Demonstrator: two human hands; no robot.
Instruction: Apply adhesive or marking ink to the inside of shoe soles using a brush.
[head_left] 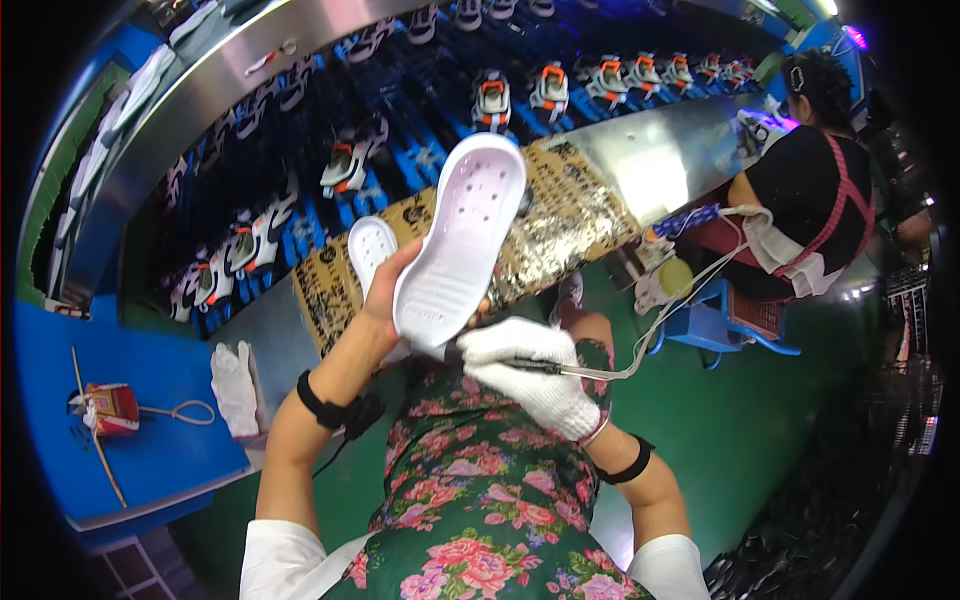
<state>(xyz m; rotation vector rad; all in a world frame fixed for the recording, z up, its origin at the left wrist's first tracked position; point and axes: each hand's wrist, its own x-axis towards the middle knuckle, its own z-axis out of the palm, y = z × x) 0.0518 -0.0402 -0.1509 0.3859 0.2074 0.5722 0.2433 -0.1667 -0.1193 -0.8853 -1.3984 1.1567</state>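
A white shoe sole (462,230), with small holes in its forefoot and ribs at the heel, is held tilted up in front of me. My bare left hand (385,295) is closed around its left side and underside. In a white knit glove, my right hand (530,365) grips a black-handled tool (530,366) with a pale tube trailing from its end. The tool's tip lies close by the sole's heel; whether it touches cannot be made out. A second white sole (372,248) rests on the cardboard, beyond my left hand and partly behind it.
Taped cardboard (575,215) covers part of the metal bench. Behind it, a rack with blue supports carries several white-and-orange shoes (492,100). A white glove (234,388) and a red box (110,410) are at left. A co-worker (800,190) sits at right near a blue stool (700,325).
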